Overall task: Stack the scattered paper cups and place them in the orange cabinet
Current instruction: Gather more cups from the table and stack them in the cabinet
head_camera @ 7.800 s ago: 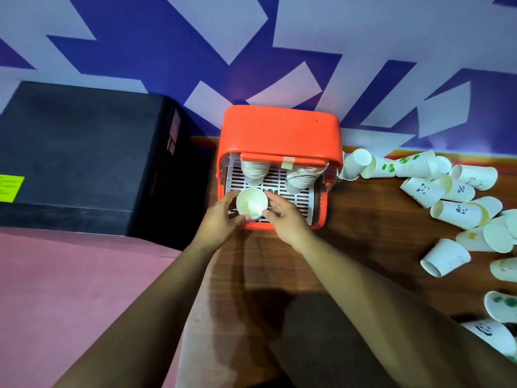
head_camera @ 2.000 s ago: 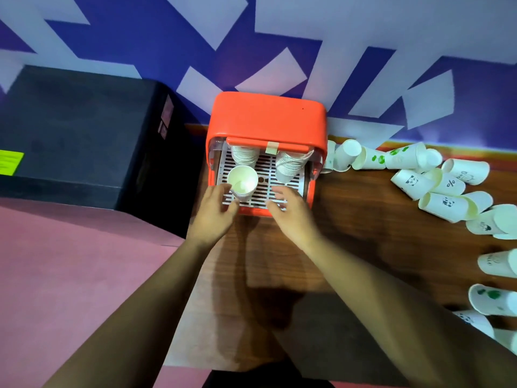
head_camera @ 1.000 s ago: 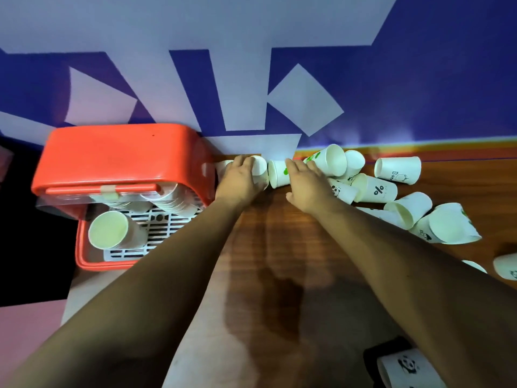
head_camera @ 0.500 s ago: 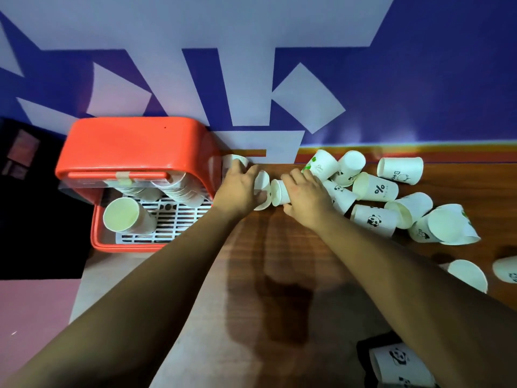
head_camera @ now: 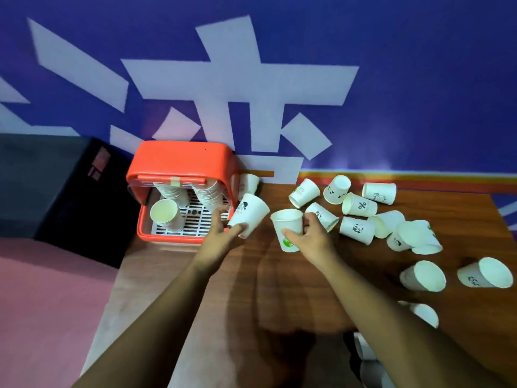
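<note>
My left hand (head_camera: 221, 233) grips a white paper cup with a panda print (head_camera: 250, 212), tilted with its mouth up and to the right. Close beside it, my right hand (head_camera: 310, 239) holds a second white cup with a green mark (head_camera: 288, 228), upright with its mouth up. The orange cabinet (head_camera: 181, 163) stands open to the left of the hands, with stacked cups (head_camera: 208, 194) at its back and one cup stack (head_camera: 166, 215) on its white grid tray. Several loose cups (head_camera: 359, 205) lie on the wooden table to the right.
A black box (head_camera: 47, 177) stands left of the cabinet. One cup (head_camera: 247, 184) lies against the cabinet's right side by the wall. More cups (head_camera: 423, 275) lie near the table's right front. A pink surface (head_camera: 47, 303) lies at the lower left.
Both hands have pulled back from the wall, each lifting a cup off the table; the cups are now raised and held side by side in front of the cabinet.
</note>
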A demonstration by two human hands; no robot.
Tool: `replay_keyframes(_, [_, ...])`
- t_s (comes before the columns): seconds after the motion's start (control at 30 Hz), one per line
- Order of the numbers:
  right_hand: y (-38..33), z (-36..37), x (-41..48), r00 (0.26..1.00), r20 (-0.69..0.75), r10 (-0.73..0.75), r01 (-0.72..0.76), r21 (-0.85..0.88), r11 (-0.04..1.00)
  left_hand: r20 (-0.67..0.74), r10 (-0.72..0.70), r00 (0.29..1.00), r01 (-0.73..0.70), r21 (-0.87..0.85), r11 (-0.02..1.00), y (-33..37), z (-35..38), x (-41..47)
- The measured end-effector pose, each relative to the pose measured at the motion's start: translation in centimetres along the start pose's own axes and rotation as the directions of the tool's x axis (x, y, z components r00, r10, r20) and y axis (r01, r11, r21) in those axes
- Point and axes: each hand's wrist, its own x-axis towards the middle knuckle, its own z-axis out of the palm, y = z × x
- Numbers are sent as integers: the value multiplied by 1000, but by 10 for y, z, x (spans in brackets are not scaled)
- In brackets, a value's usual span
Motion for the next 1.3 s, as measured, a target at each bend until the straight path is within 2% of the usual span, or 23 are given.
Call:
replay_keyframes(0.13, [-24, 23, -13, 996, 89, -14, 0, 159, 987, 103, 1, 995, 4, -48, 999, 1, -25, -24])
replay_keyframes(0.27, [-61, 53, -29, 986, 156, -59, 32, 167, 985, 105, 31, 994, -24, -74, 997, 5, -68, -36])
replay_keyframes(0.53, [-112, 148, -45, 957, 234, -174, 116, 243, 963, -95, 96, 991, -96, 8, 995, 14, -177, -33])
replay_keyframes(0.67, [-140, 195, -34, 978, 146, -149, 108, 258, 960, -166, 112, 980, -118, -26, 993, 4, -243, -20])
replay_keyframes(0.83, [-170, 239, -12, 977, 23, -211, 199, 247, 948, -139, 139, 980, -143, -19, 990, 5, -290, 0])
replay_keyframes(1.1, [-169, 284, 2, 966, -27, -257, 259, 111, 960, -101, 150, 983, -154, -34, 987, 0, -317, 22])
replay_keyframes(1.3, [-157, 287, 5, 982, -25, -185, 185, -24, 983, -54, 176, 983, -176, 3, 984, 2, -317, 34])
